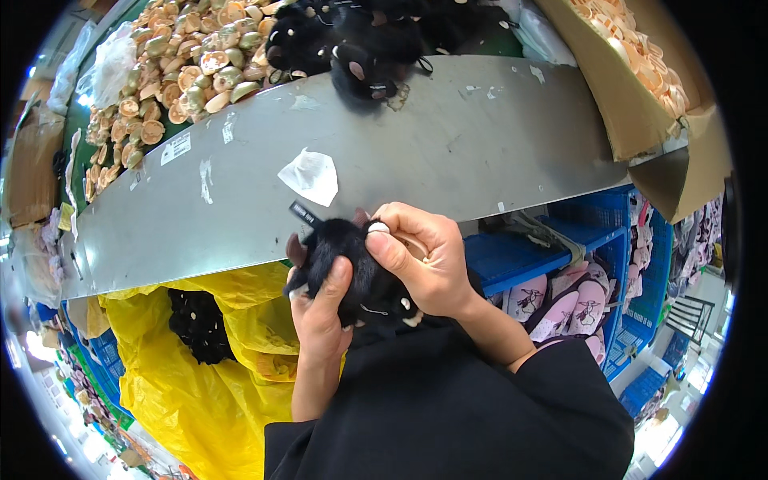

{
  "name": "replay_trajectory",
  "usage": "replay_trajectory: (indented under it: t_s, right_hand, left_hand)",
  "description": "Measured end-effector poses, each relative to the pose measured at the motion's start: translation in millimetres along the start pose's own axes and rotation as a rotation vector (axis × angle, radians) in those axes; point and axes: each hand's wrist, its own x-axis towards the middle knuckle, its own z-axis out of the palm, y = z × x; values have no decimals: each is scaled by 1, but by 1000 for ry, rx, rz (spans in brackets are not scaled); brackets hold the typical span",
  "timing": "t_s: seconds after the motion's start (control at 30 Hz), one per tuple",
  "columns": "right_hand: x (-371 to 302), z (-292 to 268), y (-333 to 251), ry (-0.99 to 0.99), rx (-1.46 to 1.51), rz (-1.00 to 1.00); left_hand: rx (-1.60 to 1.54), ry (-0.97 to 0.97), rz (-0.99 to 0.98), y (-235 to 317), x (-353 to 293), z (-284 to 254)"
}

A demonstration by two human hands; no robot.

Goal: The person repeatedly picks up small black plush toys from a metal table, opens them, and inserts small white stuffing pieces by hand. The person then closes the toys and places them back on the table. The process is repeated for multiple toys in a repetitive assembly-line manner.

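Observation:
Both hands hold a small black plush toy [346, 250] in front of my body, just past the near edge of the metal table. It has brown ears, a black tag loop and small pale paws. My left hand [322, 318] is closed around its side, thumb lying across the black fur. Thumb and fingers of my right hand [432, 260] pinch the toy's other side, at a small white tip [378, 229]. A cream rounded plastic piece [414, 246] shows within the curl of my right hand; the fingers cover most of it.
Beyond the metal table edge [480, 128] are a heap of cream and gold plastic shells [188, 76] and several black plush toys [372, 56]. A carton [624, 104] of cream pieces stands right. Below are a yellow bag [176, 376] and blue crates [504, 256] with pink slippers.

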Motion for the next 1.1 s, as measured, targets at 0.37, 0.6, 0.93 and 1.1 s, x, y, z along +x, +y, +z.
replay_trajectory:
  t_s: [0.37, 0.6, 0.93, 1.1]
  right_hand:
    - [10, -7, -5, -7, -109, -84]
    - [20, -8, 3, 38, -299, -202]
    - [19, 1, -5, -25, -531, -344]
    - [13, -9, -6, 27, -355, -200]
  left_hand:
    - [-145, -49, -68, -4, -11, -7]
    - [-134, -52, -84, -14, -8, -16]
    - [82, -69, -8, -1, -2, -12]
    - [266, 58, 79, 6, -7, 11]
